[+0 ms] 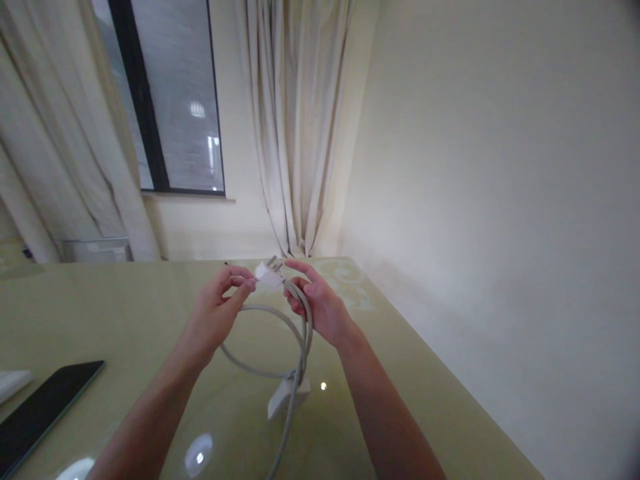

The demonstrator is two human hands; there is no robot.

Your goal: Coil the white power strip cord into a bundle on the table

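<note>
A white plug [269, 274] with metal prongs pointing up and right is held above the table. My left hand [220, 300] pinches its left side between thumb and fingertips. My right hand [323, 305] is closed around loops of grey cable [309, 328] just below the plug, its index finger stretched out towards the prongs. From there the cable hangs in a wide loop and runs down towards the near edge of the view. Under the loops, a white block [281, 400], perhaps a power strip's end, sits partly hidden behind the cable.
The glossy green table [150, 313] meets a bare wall [490, 200] on the right. A black flat tablet-like device [47, 413] lies at the left, beside a white object [14, 383]. Curtains [295, 133] and a window [180, 93] are beyond the table.
</note>
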